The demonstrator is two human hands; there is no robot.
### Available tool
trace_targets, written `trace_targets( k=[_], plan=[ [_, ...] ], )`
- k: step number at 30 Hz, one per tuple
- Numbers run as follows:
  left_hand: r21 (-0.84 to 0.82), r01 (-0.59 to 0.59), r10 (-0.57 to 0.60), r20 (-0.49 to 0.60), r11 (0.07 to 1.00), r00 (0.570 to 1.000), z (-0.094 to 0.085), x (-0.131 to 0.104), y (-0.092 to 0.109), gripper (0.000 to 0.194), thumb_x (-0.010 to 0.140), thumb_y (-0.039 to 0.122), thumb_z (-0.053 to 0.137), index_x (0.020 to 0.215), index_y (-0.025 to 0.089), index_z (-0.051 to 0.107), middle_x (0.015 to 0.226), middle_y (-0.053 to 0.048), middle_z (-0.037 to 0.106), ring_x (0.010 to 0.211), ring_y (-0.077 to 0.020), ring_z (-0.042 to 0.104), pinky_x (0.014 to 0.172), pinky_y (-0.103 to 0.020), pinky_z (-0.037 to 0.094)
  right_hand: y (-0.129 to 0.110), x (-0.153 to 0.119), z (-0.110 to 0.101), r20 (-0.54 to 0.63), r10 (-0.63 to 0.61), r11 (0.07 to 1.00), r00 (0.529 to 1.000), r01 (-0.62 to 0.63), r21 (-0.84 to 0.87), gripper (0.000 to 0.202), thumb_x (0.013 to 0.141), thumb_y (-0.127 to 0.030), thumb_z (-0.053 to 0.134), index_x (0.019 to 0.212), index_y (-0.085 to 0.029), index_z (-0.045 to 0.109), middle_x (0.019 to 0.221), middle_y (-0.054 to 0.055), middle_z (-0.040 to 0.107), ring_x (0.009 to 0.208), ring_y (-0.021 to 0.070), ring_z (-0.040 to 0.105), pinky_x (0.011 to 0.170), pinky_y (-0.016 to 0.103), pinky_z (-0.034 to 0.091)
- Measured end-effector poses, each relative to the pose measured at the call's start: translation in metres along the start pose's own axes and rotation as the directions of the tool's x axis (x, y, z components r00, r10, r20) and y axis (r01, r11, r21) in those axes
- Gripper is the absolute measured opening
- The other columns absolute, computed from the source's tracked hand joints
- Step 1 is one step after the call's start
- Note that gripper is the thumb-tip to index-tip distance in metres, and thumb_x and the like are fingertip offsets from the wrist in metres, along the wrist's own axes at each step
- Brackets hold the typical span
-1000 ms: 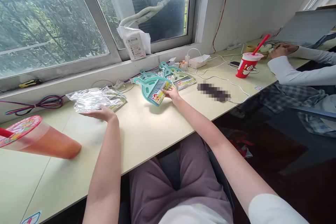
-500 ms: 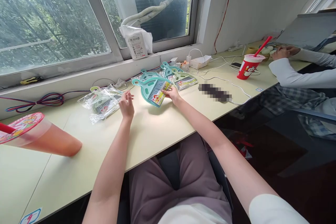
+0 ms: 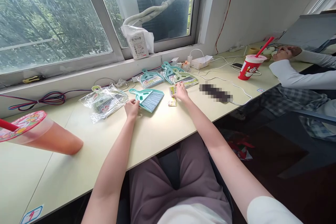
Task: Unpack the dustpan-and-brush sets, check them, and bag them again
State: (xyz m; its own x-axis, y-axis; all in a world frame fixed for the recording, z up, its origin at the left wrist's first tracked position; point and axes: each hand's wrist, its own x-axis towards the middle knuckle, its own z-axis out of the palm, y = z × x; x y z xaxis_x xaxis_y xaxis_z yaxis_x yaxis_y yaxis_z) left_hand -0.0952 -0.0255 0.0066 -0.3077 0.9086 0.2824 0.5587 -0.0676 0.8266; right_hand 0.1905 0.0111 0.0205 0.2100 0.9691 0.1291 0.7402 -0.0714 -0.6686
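A teal dustpan [image 3: 142,95] with its small brush [image 3: 152,101] nested inside rests on the table in front of me. My left hand [image 3: 132,108] pinches the near-left edge of the dustpan. Just to the right, my right hand [image 3: 181,92] has its fingers on a yellow printed label card [image 3: 172,102], which is off the dustpan and close to the tabletop. Left of my left hand lies a dustpan set in clear plastic wrap [image 3: 105,102]. Beyond my hands are more packed sets, among them a teal one [image 3: 151,78] and a greenish one [image 3: 185,78].
At the left stands a large cup of orange drink [image 3: 57,136]. A red cup with a straw [image 3: 250,67] is on the right, near white cables [image 3: 231,83] and a pixelated dark object [image 3: 215,92]. Another person's hands [image 3: 286,53] are at the far right. A paper bag [image 3: 138,44] leans by the window.
The dustpan went from my right hand down to the table, where my left hand now grips it. The label card has come off it and moved right with my right hand.
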Motion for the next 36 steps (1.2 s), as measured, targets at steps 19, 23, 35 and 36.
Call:
trace_targets(
  k=[19, 23, 35, 36],
  plan=[
    [0.386, -0.294, 0.156, 0.348, 0.874, 0.924, 0.012, -0.021, 0.018, 0.028, 0.087, 0.034, 0.055, 0.093, 0.020, 0.080, 0.090, -0.008, 0.078, 0.082, -0.0201, 0.067, 0.068, -0.027, 0.040, -0.088, -0.075, 0.046, 0.221, -0.330, 0.749, 0.918, 0.397, -0.531, 0.039, 0.096, -0.039, 0.055, 0.122, -0.011, 0.064, 0.112, 0.021, 0.071, 0.107, 0.0295, 0.065, 0.089, 0.037, 0.044],
    [0.416, -0.305, 0.166, 0.336, 0.857, 0.927, 0.015, -0.022, 0.018, 0.029, 0.087, 0.035, 0.054, 0.092, 0.021, 0.079, 0.090, -0.007, 0.077, 0.083, -0.0206, 0.067, 0.066, -0.028, 0.039, -0.094, -0.079, 0.041, 0.226, -0.300, 0.705, 0.927, 0.375, -0.602, 0.026, 0.093, -0.032, 0.061, 0.108, -0.013, 0.070, 0.112, 0.022, 0.071, 0.112, 0.0319, 0.063, 0.093, 0.040, 0.044],
    [0.230, -0.365, 0.235, 0.448, 0.902, 0.863, 0.011, -0.013, 0.011, 0.029, 0.086, 0.034, 0.051, 0.085, 0.017, 0.075, 0.071, -0.005, 0.072, 0.069, -0.0182, 0.062, 0.064, -0.027, 0.040, -0.092, -0.052, 0.026, 0.323, -0.193, 0.831, 0.926, 0.330, -0.448, 0.033, 0.081, -0.040, 0.071, 0.100, -0.012, 0.074, 0.098, 0.016, 0.074, 0.094, 0.0260, 0.069, 0.071, 0.027, 0.049],
    [0.210, -0.364, 0.239, 0.453, 0.908, 0.859, 0.012, -0.013, 0.010, 0.029, 0.086, 0.034, 0.051, 0.085, 0.017, 0.074, 0.070, -0.005, 0.071, 0.068, -0.0180, 0.061, 0.064, -0.027, 0.040, -0.089, -0.051, 0.025, 0.313, -0.196, 0.842, 0.929, 0.323, -0.431, 0.034, 0.081, -0.042, 0.070, 0.097, -0.012, 0.074, 0.094, 0.015, 0.074, 0.089, 0.0251, 0.069, 0.068, 0.026, 0.047]
  ],
)
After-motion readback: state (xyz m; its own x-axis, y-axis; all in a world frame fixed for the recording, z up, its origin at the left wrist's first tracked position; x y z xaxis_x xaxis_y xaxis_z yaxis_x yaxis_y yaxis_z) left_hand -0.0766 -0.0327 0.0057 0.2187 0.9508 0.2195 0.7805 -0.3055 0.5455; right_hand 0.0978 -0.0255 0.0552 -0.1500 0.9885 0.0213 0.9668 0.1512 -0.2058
